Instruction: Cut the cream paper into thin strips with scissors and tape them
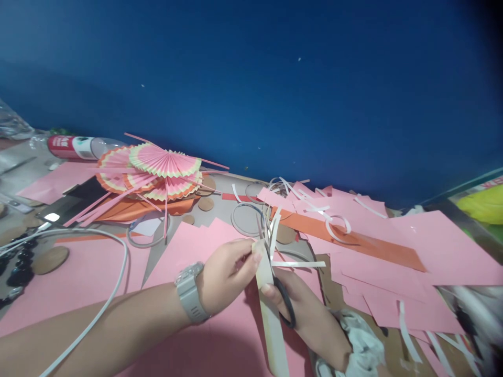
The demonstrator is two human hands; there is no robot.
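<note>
My left hand [230,275], with a grey watch [192,293] at the wrist, pinches the upper end of a long pale folded strip [275,340] between thumb and fingers. My right hand [304,306] is closed around scissors; their black handle loop [290,309] shows beside the strip, and the blades are partly hidden behind it. The right thumb lies against the strip just below my left fingers. Thin white paper strips [275,225] stick up and out near the blades. Pink paper sheets [188,345] lie beneath both hands.
Pink and cream folded paper fans [165,162] rest at the back left beside a plastic bottle [65,146]. A white cable [118,283] crosses my left forearm. Overlapping pink sheets [451,246], an orange strip [377,248] and white offcuts [408,335] lie to the right. A blue wall [251,94] stands behind.
</note>
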